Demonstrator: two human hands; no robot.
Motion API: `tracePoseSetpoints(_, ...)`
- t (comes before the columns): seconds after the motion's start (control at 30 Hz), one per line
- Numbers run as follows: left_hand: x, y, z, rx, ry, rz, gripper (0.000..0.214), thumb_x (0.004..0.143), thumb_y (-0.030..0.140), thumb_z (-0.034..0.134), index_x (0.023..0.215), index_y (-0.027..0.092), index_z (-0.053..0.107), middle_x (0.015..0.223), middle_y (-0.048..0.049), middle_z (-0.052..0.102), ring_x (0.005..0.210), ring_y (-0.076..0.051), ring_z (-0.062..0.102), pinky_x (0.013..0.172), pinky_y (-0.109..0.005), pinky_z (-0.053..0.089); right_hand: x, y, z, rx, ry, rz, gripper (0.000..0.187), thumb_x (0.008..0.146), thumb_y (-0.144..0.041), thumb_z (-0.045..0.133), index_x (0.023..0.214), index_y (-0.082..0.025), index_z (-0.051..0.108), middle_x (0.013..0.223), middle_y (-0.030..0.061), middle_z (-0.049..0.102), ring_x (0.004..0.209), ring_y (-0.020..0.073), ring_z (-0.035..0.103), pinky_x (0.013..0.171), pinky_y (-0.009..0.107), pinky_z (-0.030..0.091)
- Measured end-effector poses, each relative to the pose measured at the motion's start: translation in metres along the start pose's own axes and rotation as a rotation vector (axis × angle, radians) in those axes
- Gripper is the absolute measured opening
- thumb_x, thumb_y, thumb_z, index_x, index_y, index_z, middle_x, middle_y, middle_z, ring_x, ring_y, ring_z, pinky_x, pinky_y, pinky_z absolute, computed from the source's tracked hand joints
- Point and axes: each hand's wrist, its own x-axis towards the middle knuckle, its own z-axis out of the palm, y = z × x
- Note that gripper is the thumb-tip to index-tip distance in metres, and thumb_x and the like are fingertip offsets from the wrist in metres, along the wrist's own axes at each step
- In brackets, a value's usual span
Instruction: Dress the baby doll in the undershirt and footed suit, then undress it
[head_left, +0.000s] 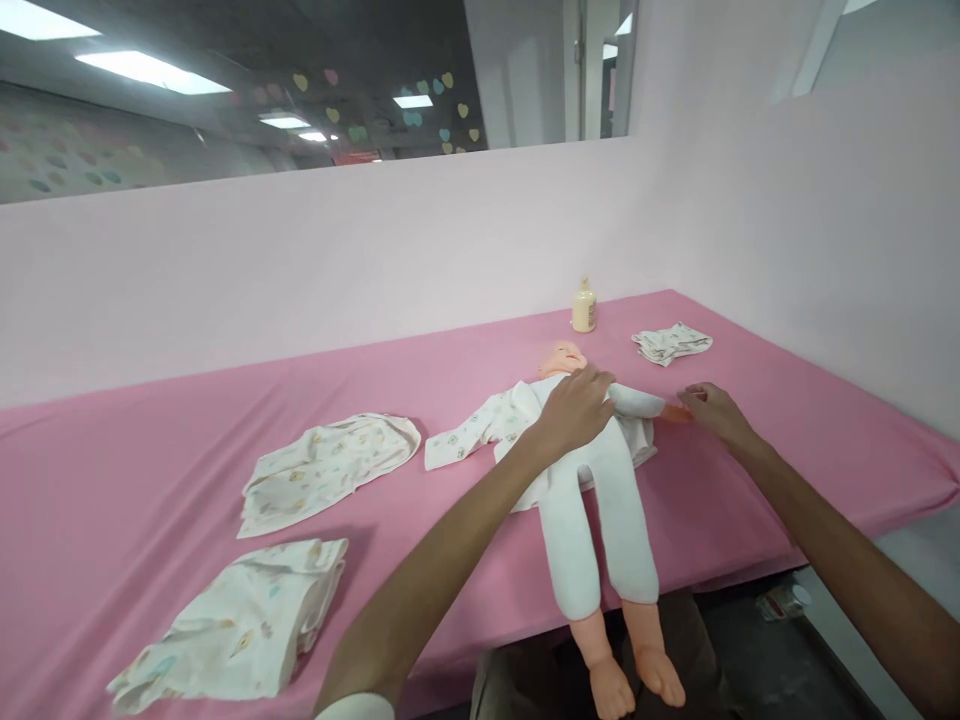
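Note:
A baby doll (592, 500) in a white bodysuit lies on its back on the pink table (187, 480), legs hanging over the front edge. A patterned jacket (480, 425) is spread under its upper body, one sleeve flat to the left. My left hand (574, 408) rests on the doll's chest, fingers curled over the doll's right-side sleeve near the shoulder. My right hand (712, 408) pinches the doll's small orange hand (675, 412) at the end of that sleeve.
Two patterned cloth garments lie at the left: one (330, 465) mid-table, one (240, 620) near the front edge. A small folded cloth (671, 343) and a cream bottle (583, 307) sit at the back by the pink wall.

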Motion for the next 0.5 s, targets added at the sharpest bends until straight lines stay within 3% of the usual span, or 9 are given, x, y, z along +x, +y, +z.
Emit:
tracePoseSetpoints(0.1, 0.055, 0.009, 0.033, 0.149, -0.112, 0.21, 0.037, 0.091, 0.019, 0.047, 0.128, 0.015, 0.055, 0.132, -0.0144, 0.057, 0.123, -0.028, 0.053, 0.104, -0.041, 0.041, 0.012, 0.02, -0.006, 0.153, -0.065, 0.174, 0.04, 0.081, -0.041, 0.063, 0.111, -0.015, 0.062, 0.112, 0.0132, 0.069, 0.099, 0.0241, 0.066, 0.078, 0.032, 0.052)
tracePoseSetpoints(0.23, 0.106, 0.012, 0.07, 0.301, -0.327, 0.25, 0.05, 0.085, 0.026, 0.059, 0.133, 0.016, 0.051, 0.134, -0.0138, 0.056, 0.122, -0.029, 0.054, 0.104, -0.041, 0.041, 0.01, 0.014, -0.006, 0.395, -0.103, 0.261, 0.024, 0.08, -0.036, 0.065, 0.095, -0.017, 0.061, 0.108, 0.0127, 0.069, 0.096, 0.0237, 0.067, 0.076, 0.031, 0.055)
tracePoseSetpoints(0.3, 0.116, 0.01, 0.079, 0.354, -0.393, 0.213, 0.048, 0.083, 0.028, 0.062, 0.129, 0.016, 0.052, 0.128, -0.0149, 0.059, 0.116, -0.03, 0.058, 0.098, -0.042, 0.044, 0.007, 0.006, -0.008, 0.602, -0.117, 0.279, 0.018, 0.082, -0.032, 0.064, 0.092, -0.018, 0.058, 0.109, 0.0125, 0.068, 0.095, 0.0219, 0.067, 0.076, 0.03, 0.057)
tracePoseSetpoints(0.4, 0.119, 0.006, 0.078, 0.377, -0.348, 0.17, 0.039, 0.085, 0.026, 0.059, 0.121, 0.014, 0.053, 0.124, -0.0165, 0.06, 0.113, -0.031, 0.059, 0.091, -0.04, 0.046, 0.011, 0.0, -0.009, 0.927, -0.123, 0.285, 0.015, 0.094, -0.033, 0.048, 0.094, -0.019, 0.052, 0.107, 0.0125, 0.067, 0.097, 0.019, 0.068, 0.08, 0.029, 0.059)
tracePoseSetpoints(0.5, 0.115, 0.001, 0.066, 0.299, -0.259, 0.125, 0.034, 0.086, 0.027, 0.057, 0.117, 0.015, 0.051, 0.123, -0.0151, 0.06, 0.11, -0.029, 0.06, 0.085, -0.037, 0.046, 0.021, 0.001, -0.004, 0.841, -0.162, 0.25, 0.027, 0.1, -0.035, 0.03, 0.099, -0.018, 0.051, 0.1, 0.0139, 0.067, 0.095, 0.0188, 0.07, 0.081, 0.032, 0.059)
